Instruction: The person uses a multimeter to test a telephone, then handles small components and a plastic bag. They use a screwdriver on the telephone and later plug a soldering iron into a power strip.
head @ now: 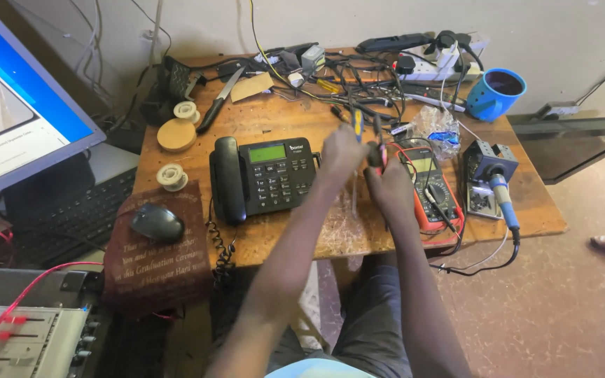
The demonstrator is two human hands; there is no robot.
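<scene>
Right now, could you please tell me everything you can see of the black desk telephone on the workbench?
The desk telephone is black, apparently plastic, lying flat on the wooden table. Its handset sits in the cradle on the left side; a green-lit display sits above a keypad of small buttons. A coiled black cord hangs from its lower left over the table edge. The left hand hovers at its right edge; contact is unclear.

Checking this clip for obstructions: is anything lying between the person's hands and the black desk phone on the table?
Nothing visible. The left hand hovers at the right edge of the desk phone, the right hand just beyond it, both holding small tools. The red multimeter lies on the far side.
</scene>
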